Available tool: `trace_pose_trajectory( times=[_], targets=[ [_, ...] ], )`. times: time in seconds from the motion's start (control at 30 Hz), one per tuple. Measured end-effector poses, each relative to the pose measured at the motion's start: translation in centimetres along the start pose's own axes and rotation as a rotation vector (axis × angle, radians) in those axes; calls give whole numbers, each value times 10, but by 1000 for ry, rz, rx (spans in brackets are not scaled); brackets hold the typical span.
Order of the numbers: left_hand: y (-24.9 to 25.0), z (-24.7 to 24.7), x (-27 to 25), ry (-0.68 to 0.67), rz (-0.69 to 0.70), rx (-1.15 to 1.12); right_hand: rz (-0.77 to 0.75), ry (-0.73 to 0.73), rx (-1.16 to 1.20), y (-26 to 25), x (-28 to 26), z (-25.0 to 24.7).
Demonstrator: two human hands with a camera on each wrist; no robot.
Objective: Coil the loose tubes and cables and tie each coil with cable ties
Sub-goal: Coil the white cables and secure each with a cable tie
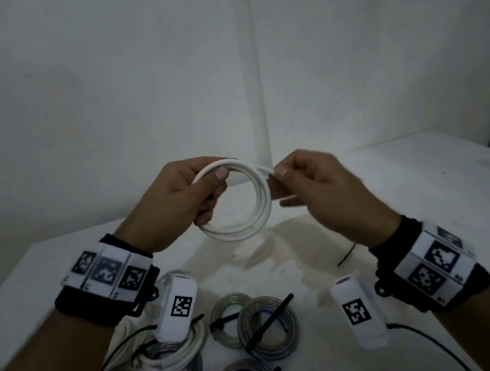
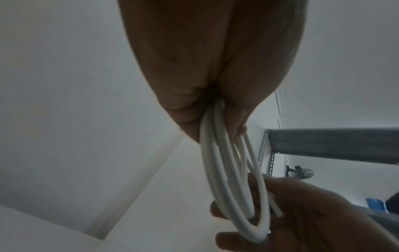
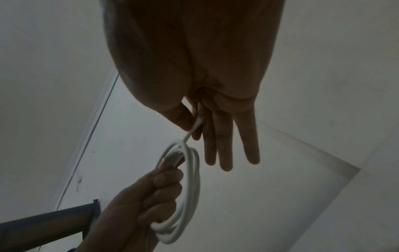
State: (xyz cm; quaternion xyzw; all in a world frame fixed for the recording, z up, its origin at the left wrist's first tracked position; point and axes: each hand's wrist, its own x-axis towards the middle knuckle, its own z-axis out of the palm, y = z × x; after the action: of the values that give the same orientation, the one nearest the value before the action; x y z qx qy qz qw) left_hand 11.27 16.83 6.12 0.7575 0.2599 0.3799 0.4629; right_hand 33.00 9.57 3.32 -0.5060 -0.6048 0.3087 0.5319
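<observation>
A person's left hand [image 1: 176, 202] grips a white cable coil [image 1: 241, 214] above a white table [image 1: 428, 189] while the right hand [image 1: 317, 187] pinches its loose end [image 1: 267, 170]. Several tied coils [image 1: 267, 325] already lie below; this one apparently still needs a spare tie [image 1: 346, 254]. Bare white walls [image 1: 94, 80] surround.

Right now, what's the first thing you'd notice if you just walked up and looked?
A white cable coil held up over the table: the left hand grips its side and the right hand pinches its loose end. Below, near the wrists, lie clear tube coils already tied with black cable ties.
</observation>
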Motion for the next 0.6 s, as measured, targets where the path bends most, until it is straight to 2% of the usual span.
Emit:
trace_pose_trajectory(
  times=[0.13, 0.23, 0.33, 0.4, 0.5, 0.53, 0.6],
  targets=[
    [-7, 11, -3, 66, 35, -9, 97, -81, 3, -2, -1, 12],
    [-10, 15, -4, 162, 70, -56, 12, -73, 49, -5, 2, 22],
    [-12, 24, -5, 240, 94, -97, -116, 23, 119, 3, 3, 38],
    [-14, 29, -8, 197, 71, -165, -172, 93, 153, 9, 4, 43],
    [-9, 18, -13, -8, -87, -299, -204, 100, 158, 12, 3, 37],
    [-8, 13, -14, -53, -133, -281, -212, 79, 149, 13, 3, 35],
    [-9, 10, -13, -45, -143, -176, -229, 41, 123, 14, 2, 34]
  ],
)
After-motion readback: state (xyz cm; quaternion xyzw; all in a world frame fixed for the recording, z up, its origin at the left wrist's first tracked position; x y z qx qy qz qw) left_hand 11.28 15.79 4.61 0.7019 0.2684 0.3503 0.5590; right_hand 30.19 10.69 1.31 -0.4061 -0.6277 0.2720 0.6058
